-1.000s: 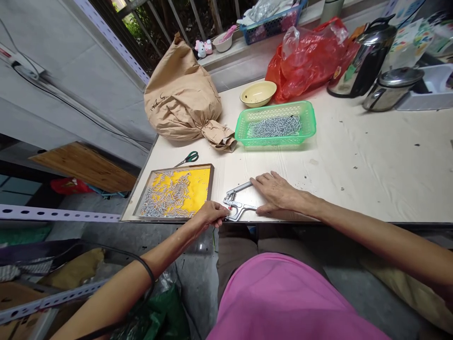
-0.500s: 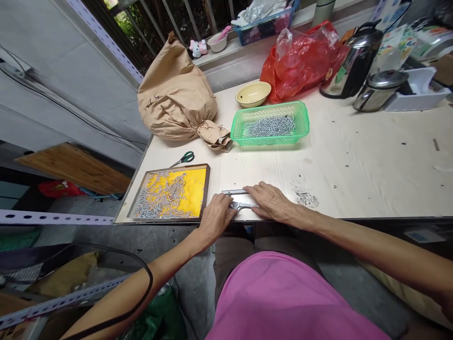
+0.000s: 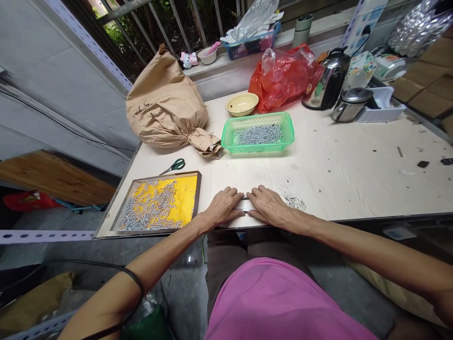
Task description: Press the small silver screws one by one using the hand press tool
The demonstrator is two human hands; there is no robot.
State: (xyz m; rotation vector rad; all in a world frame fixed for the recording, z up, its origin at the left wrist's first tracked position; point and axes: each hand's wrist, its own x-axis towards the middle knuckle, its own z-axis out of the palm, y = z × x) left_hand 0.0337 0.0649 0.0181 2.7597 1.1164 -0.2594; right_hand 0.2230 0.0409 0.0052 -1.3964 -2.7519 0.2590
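From my remote seat, I have the left hand (image 3: 223, 207) and right hand (image 3: 268, 206) equally near, both gripping the slim two-barred silver metal tool (image 3: 245, 199) between them, its long axis running left-right beside the near edge of the pale wooden table (image 3: 339, 186).

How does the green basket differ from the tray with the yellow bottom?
The green basket has perforated walls; the tray has brown-edged, seemingly solid ones. The basket stands farther back, while the tray lies by the near edge of the table. Both hold small metal pieces.

Brown paper sack (image 3: 166, 106); yellow bowl (image 3: 242, 103) beside red bag (image 3: 283, 78); kettle (image 3: 331, 80) near lidded steel pot (image 3: 348, 111); blue basket (image 3: 247, 48), flask (image 3: 302, 31) on ledge (image 3: 205, 69).
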